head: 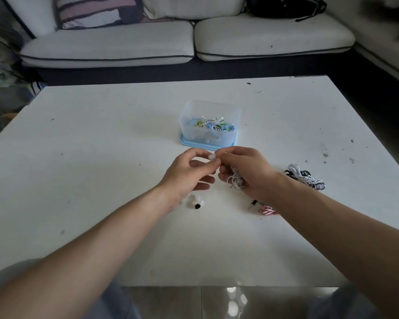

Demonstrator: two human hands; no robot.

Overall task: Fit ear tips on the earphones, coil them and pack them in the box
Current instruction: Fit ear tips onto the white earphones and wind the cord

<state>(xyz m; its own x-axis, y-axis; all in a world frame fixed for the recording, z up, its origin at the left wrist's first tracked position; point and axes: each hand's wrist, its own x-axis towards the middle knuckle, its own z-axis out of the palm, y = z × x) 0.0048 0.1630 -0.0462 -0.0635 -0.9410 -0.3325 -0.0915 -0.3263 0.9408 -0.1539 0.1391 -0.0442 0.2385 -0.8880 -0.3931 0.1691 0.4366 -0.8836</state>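
White earphones, seemingly white tip, blue-lidded box.

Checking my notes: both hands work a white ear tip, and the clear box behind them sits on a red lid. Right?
No: the head view shows the lid under the clear box is light blue, not red. The rest stands.

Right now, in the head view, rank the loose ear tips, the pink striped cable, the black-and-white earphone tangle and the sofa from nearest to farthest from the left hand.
From the left hand:
1. loose ear tips, just by its wrist.
2. pink striped cable, lower right.
3. black-and-white earphone tangle, farther right.
4. sofa, beyond the table.
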